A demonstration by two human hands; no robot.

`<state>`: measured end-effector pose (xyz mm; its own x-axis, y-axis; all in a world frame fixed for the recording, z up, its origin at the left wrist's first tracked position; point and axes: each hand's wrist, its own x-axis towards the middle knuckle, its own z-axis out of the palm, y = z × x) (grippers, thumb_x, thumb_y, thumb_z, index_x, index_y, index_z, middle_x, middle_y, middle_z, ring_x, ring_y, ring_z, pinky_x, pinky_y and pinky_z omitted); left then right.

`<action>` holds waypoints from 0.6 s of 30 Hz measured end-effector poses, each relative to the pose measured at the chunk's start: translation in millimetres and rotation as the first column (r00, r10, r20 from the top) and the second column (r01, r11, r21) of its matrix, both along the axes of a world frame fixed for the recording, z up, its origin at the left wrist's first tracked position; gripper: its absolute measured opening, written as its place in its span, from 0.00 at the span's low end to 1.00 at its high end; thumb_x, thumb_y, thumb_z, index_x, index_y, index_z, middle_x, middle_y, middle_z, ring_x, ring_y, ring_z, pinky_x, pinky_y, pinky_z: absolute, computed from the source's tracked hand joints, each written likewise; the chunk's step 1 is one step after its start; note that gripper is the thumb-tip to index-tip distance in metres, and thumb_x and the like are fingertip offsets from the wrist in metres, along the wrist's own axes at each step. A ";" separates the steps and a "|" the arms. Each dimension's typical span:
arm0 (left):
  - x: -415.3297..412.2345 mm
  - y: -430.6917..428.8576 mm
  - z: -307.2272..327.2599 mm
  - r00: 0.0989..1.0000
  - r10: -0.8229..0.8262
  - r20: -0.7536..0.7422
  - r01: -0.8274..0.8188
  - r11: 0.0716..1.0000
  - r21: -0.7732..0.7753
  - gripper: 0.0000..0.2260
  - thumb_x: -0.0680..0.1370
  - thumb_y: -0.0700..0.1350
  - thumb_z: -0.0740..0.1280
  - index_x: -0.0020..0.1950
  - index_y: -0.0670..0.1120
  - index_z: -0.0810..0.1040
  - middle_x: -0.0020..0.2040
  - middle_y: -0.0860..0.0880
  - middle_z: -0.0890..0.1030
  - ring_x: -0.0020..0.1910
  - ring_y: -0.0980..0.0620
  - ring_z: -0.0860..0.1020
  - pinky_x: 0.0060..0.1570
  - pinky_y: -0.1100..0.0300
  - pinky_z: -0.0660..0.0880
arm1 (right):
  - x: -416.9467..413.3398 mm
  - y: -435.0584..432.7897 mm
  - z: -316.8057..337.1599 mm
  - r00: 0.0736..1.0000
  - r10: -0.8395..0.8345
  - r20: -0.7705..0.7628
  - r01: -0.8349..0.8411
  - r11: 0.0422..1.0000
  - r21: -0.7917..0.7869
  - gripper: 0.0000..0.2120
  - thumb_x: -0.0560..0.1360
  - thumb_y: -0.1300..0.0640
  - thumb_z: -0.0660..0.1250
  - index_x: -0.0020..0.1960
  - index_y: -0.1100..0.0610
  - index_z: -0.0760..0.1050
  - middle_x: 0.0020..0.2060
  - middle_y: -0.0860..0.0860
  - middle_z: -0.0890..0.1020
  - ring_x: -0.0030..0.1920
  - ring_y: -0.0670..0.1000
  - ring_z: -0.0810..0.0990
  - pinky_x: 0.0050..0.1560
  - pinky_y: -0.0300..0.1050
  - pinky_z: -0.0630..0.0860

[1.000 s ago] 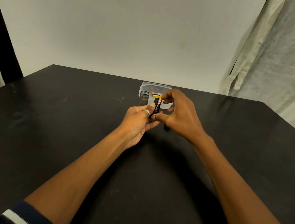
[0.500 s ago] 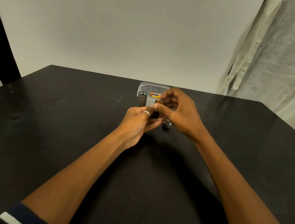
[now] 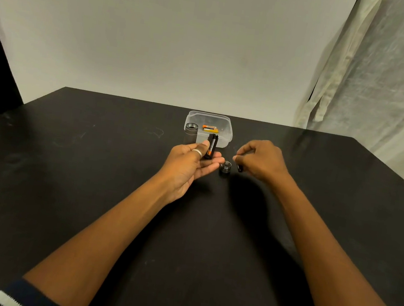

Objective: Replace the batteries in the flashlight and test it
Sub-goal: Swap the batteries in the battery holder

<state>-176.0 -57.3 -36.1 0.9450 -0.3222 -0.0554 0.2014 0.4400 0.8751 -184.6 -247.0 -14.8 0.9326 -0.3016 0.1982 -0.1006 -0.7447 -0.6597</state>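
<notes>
My left hand [image 3: 190,161] lies palm up and grips a black battery holder [image 3: 210,149] between thumb and fingers; an orange-and-black battery shows in it. My right hand [image 3: 263,160] is off to the right, fingers curled, pinching a small dark battery [image 3: 239,168] just above the table. The flashlight's end cap [image 3: 225,167] with its spring stands on the table between my hands. The grey flashlight body [image 3: 191,132] stands upright, open end up, behind my left hand.
A clear plastic box [image 3: 226,130] holding orange batteries [image 3: 210,128] sits at the back of the black table [image 3: 87,188], beside the flashlight body. A wall rises behind the table, and a pale curtain [image 3: 386,88] hangs at the right.
My right hand has pulled away from the holder to the right and down, carrying a small battery. The left hand has opened out, palm up, still gripping the holder.
</notes>
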 end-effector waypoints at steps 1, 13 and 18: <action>-0.1 -0.1 0.1 1.000 -0.002 -0.002 0.002 1.000 0.000 0.09 0.84 0.42 0.63 0.58 0.38 0.79 0.46 0.41 0.88 0.49 0.46 0.87 0.42 0.61 0.83 | 1.3 0.1 -2.1 1.000 0.001 -0.014 -0.001 1.000 -0.008 0.05 0.73 0.56 0.75 0.39 0.51 0.82 0.36 0.49 0.86 0.38 0.50 0.86 0.49 0.52 0.86; -0.1 -1.4 1.2 1.000 -0.011 -0.005 0.011 1.000 0.001 0.11 0.84 0.42 0.63 0.61 0.37 0.78 0.46 0.40 0.88 0.49 0.46 0.87 0.41 0.61 0.83 | 6.6 1.7 -8.4 0.997 0.019 -0.074 -0.021 0.999 -0.029 0.08 0.75 0.58 0.73 0.39 0.50 0.81 0.36 0.43 0.83 0.34 0.48 0.86 0.44 0.46 0.86; -0.3 -1.0 0.7 1.000 -0.017 -0.014 0.017 1.000 -0.007 0.10 0.84 0.42 0.63 0.60 0.38 0.78 0.46 0.40 0.88 0.49 0.46 0.87 0.41 0.61 0.83 | 5.8 2.2 -7.7 0.996 0.022 -0.083 -0.023 1.000 -0.010 0.11 0.77 0.62 0.70 0.38 0.50 0.80 0.34 0.47 0.84 0.32 0.46 0.83 0.41 0.41 0.85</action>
